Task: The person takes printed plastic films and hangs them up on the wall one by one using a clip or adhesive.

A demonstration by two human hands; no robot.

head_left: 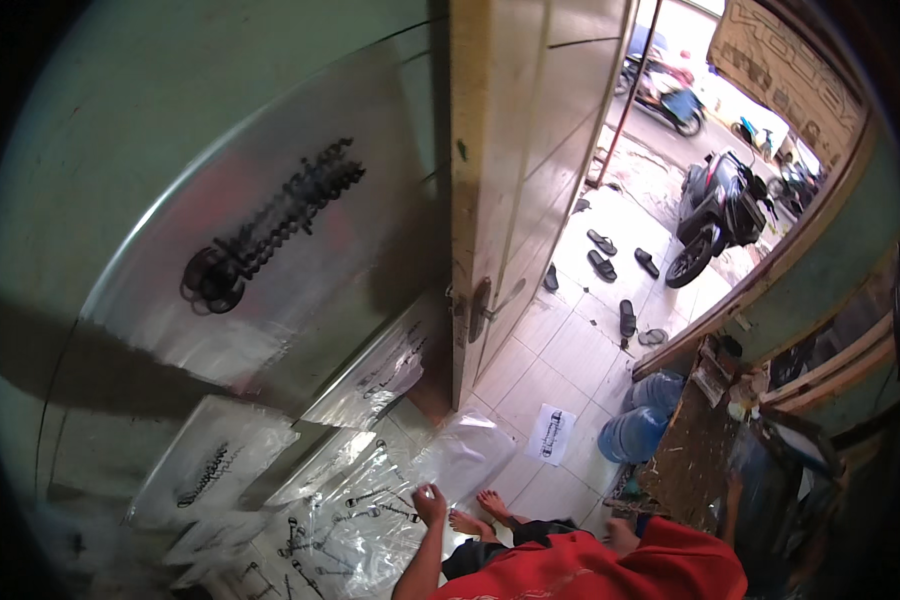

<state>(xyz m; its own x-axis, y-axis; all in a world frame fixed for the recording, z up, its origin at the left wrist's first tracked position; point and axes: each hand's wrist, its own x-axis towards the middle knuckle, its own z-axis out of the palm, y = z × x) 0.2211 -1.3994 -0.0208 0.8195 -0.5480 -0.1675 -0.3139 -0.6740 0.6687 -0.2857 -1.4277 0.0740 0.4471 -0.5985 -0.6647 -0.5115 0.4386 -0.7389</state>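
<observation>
My left hand [430, 506] is raised at the lower middle, fingers closed on the near edge of a clear plastic sheet [465, 455]. More clear sheets with black lettering [355, 530] spread over the floor to its left, overlapping and shiny. My right hand [622, 537] is low beside my red clothing [590, 570]; it is blurred and partly covered, so its fingers do not show. A white paper with a black printed design [551, 434] lies on the tiles ahead of my bare feet [491, 506].
Printed clear sheets [210, 460] lean at the left, below a large one [230, 230] on the wall. An open door [520, 200] stands ahead. Blue water jugs [625, 435] stand by a worn wooden board [685, 450]. Outside are sandals [602, 265] and a parked motorcycle [715, 210].
</observation>
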